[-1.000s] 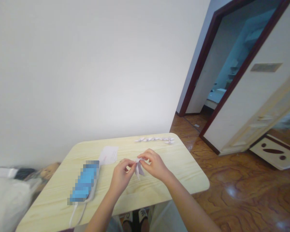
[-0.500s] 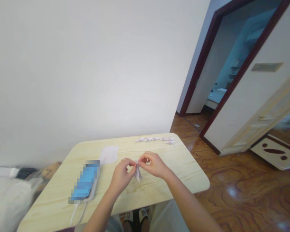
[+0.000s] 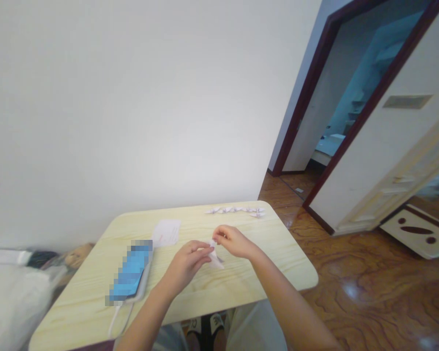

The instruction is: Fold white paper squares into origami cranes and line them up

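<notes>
Between my two hands is a small piece of folded white paper (image 3: 215,261), its pointed lower part hanging toward the right over the table. My left hand (image 3: 190,263) pinches it from the left with thumb and fingers. At its upper end, the fingertips of my right hand (image 3: 232,240) are closed on the paper. The fingers hide part of the folds. Toward the back of the table (image 3: 278,253) lies a row of small folded paper pieces (image 3: 235,210), with one more (image 3: 257,215) just in front of its right end.
At the left of the table a phone with a blurred screen (image 3: 131,273) rests on a white block, with a white cable (image 3: 114,319) running to the front edge. A flat white paper sheet (image 3: 166,231) lies behind it. A white wall (image 3: 149,107) rises behind the table.
The folded paper has turned, its hanging point now swung to the right. My right hand has shifted slightly up and right, and my left fingers have stretched further across the paper.
</notes>
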{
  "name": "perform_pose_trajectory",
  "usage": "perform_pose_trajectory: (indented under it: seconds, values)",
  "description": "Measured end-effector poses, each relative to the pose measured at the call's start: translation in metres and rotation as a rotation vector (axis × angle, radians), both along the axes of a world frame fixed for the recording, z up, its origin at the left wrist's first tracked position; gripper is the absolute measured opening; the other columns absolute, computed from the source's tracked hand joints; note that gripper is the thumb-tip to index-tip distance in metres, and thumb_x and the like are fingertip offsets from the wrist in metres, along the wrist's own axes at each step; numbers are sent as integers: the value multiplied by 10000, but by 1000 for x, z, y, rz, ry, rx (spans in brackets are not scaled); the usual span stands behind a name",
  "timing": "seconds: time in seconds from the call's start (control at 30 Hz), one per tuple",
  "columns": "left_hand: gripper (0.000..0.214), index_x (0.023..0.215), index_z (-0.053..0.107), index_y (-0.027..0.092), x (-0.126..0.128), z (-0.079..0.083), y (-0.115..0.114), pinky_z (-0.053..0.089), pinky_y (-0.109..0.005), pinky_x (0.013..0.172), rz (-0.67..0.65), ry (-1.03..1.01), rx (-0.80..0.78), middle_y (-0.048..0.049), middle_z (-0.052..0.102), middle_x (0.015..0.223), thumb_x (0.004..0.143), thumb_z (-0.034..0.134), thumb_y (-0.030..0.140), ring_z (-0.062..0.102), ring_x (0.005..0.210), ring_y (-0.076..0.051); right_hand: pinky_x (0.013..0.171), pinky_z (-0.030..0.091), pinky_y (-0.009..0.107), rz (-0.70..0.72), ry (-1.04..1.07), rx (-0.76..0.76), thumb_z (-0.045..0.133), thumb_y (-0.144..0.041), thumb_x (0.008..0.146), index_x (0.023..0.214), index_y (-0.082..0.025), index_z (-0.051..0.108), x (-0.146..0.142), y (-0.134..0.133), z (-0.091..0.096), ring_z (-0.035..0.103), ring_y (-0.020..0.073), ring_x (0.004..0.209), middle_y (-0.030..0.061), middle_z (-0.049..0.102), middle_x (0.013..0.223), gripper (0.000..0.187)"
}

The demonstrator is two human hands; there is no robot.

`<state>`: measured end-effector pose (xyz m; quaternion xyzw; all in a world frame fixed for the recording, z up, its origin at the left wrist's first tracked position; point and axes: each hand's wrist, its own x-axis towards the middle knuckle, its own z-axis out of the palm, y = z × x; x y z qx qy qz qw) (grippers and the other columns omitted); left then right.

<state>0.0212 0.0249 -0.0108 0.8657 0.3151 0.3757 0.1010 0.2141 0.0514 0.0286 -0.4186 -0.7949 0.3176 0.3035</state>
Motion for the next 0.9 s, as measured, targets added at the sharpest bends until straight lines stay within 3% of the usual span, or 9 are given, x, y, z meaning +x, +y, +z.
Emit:
perform_pose_trajectory:
  seconds: [0.17,0.3,0.5,0.7,0.9]
  values:
    - [246,1044,569,227,-2,-1,8,482,-295,702,-6,-6,120,-53,635,848,802,525,227,581,812,-152,586,402,207,-2,99,-108,469,-211,817,841,-169,572,-2,-1,0,536,109,669,-4,583,725,114]
    - [226,1005,583,209,-4,0,13,483,-276,659,108,-54,199,-52,632,794,782,554,231,580,752,-148,604,420,220,-61,185,-115,480,-277,820,1010,-186,532,-5,-12,-3,558,116,700,14,613,809,216]
    - [205,975,591,199,-5,4,12,481,-277,652,235,-6,240,-64,619,791,805,519,286,569,748,-155,619,407,220,-108,51,71,548,-251,769,789,-167,626,-12,-23,-8,540,119,683,16,608,741,117]
    - [325,1093,545,210,-7,8,3,463,-295,664,300,24,204,-63,602,798,791,533,332,544,749,-167,577,399,199,-122,93,76,506,-226,796,780,-157,610,-13,-22,-2,533,107,661,11,581,719,126]
    - [270,1029,579,214,-1,8,-3,454,-292,670,321,-56,138,-51,576,798,789,535,329,536,760,-161,600,397,203,-83,91,111,513,-203,795,774,-166,604,-13,-25,5,532,109,697,10,583,743,100]
